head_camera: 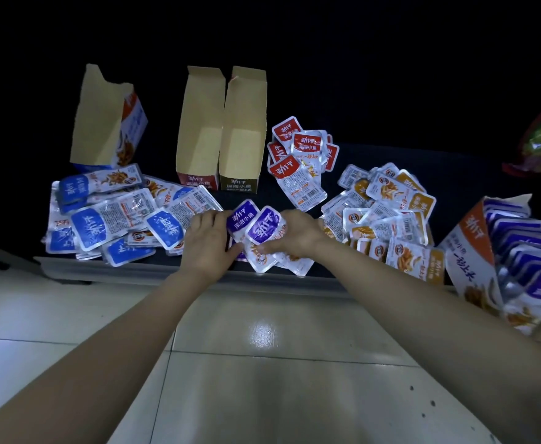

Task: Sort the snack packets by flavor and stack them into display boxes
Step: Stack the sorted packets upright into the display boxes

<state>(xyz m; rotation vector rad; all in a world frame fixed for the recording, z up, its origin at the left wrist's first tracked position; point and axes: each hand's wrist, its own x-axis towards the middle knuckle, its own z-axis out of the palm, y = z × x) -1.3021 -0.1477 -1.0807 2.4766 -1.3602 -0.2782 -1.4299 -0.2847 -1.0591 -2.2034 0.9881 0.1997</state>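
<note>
hands gripping purple packets — colour piles, open boxes

On the tabletop we see three boxes toward the back edge: the leaning box nearest the back left corner, the middle box to its right, and the neighbour box touching the middle box's right side. The left pile lies before the leaning box, along the front edge. The back pile sits just right of the neighbour box, and the right pile spreads before it. Near the right end of the front edge, the filled box holds a row of packets. At the middle of the front edge, the small bunch sits gripped between our left hand and right hand.
</note>
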